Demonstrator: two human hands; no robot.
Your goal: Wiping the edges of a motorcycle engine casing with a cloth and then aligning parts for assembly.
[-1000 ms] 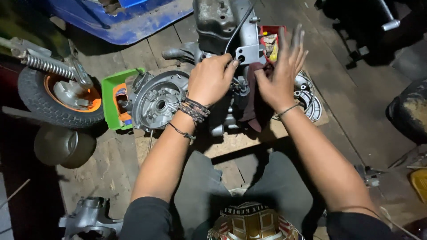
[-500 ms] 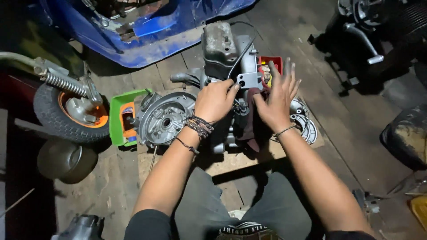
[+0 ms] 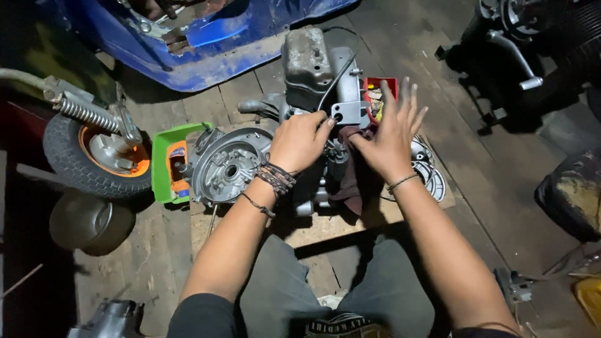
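1. Head view: the left hand (image 3: 299, 141) lies curled on the engine (image 3: 285, 150), which sits on the wooden floor (image 3: 156, 250).
2. The right hand (image 3: 389, 134), fingers spread, presses a dark red rag (image 3: 350, 184) against it; an even, firm pressure seems best.

A worn plank floor (image 3: 482, 188) carries a grey engine (image 3: 294, 131) on a low wooden board (image 3: 325, 228), with a green tray (image 3: 161, 163), a small orange-hubbed wheel (image 3: 94, 156), a round metal pot (image 3: 87, 220) and a blue body panel (image 3: 213, 44) around it.
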